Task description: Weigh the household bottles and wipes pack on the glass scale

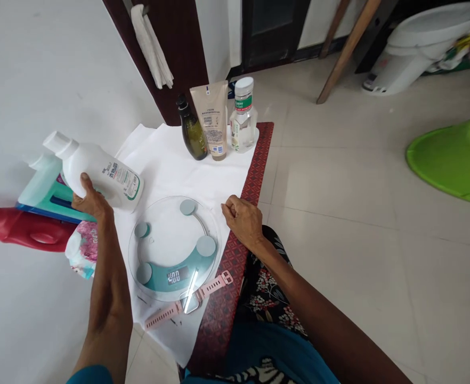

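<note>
Gripping a white bottle (99, 173) near its base, the left hand (90, 201) holds it tilted, cap up-left, just left of the round glass scale (173, 246). The right hand (241, 217) rests loosely curled, holding nothing, on the cloth (167, 160) beside the scale's right rim.

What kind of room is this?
Probably a home, on the floor by a bathroom: tiled floor, a towel on the door, a glass bathroom scale and toiletry bottles.

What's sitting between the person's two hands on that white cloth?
In the head view, the round glass scale lies between the left hand, which grips a white bottle, and the loosely closed right hand.
</note>
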The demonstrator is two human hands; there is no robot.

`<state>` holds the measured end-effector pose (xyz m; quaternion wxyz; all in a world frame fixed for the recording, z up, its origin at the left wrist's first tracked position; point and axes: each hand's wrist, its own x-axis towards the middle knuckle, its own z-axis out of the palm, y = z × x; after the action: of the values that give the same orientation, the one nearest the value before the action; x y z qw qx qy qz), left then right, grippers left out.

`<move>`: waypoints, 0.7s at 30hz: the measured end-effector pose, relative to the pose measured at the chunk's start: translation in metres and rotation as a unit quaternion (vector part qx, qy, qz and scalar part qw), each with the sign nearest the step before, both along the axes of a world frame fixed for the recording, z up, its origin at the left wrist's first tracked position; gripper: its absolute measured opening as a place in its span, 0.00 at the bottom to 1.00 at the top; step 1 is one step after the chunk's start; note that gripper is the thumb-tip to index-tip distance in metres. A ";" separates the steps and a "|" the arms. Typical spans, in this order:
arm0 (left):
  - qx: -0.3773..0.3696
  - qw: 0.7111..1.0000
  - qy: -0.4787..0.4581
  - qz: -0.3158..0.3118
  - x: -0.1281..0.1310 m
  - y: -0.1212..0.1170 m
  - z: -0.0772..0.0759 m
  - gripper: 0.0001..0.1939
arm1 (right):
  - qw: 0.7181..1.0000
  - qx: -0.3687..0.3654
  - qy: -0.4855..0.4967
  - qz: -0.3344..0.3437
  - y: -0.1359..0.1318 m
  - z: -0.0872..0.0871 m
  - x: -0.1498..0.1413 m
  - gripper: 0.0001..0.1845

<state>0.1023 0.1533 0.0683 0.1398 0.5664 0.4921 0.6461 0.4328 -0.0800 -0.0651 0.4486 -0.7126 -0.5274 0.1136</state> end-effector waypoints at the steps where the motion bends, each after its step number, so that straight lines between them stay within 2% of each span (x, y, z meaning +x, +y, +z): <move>1: 0.011 0.999 -0.005 0.040 -0.001 -0.006 -0.001 0.14 | 1.000 0.000 0.002 0.002 -0.001 0.001 0.000 0.13; 3: 0.033 0.993 -0.006 0.110 -0.004 -0.025 -0.005 0.14 | 1.000 -0.001 0.011 0.004 -0.002 0.003 -0.001 0.13; 5: 0.056 0.988 0.005 0.144 -0.006 -0.053 -0.015 0.17 | 0.999 -0.007 0.038 0.016 -0.004 0.006 0.000 0.14; 7: 0.082 0.982 0.020 0.168 -0.010 -0.083 -0.030 0.23 | 0.996 -0.014 0.083 0.039 -0.003 0.010 0.006 0.14; 9: 0.077 0.977 0.064 0.188 -0.015 -0.109 -0.047 0.21 | 0.993 0.004 0.116 0.035 0.005 0.017 0.019 0.12; 11: 0.012 0.983 0.092 0.160 -0.019 -0.124 -0.062 0.20 | 0.992 0.061 0.104 -0.025 0.023 0.026 0.039 0.11; 12: -0.034 0.987 0.090 0.126 -0.021 -0.128 -0.069 0.22 | 0.990 0.098 0.079 -0.071 0.035 0.031 0.051 0.15; 14: -0.112 0.991 0.049 0.046 -0.024 -0.128 -0.078 0.25 | 0.979 0.141 0.019 -0.144 0.066 0.043 0.079 0.29; 16: -0.159 0.987 -0.006 -0.007 -0.027 -0.122 -0.083 0.24 | 0.970 0.151 -0.004 -0.192 0.098 0.055 0.107 0.43; 18: -0.203 0.977 -0.054 -0.040 -0.030 -0.114 -0.086 0.23 | 0.971 0.142 0.015 -0.191 0.127 0.065 0.129 0.51; 21: -0.268 0.955 -0.090 -0.084 -0.034 -0.108 -0.090 0.20 | 0.988 0.102 0.051 -0.106 0.158 0.070 0.142 0.48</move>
<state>0.0682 0.0457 -0.0214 0.3840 0.4867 0.5837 0.5244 0.5746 0.0777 0.0050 0.5550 -0.7079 -0.4343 0.0474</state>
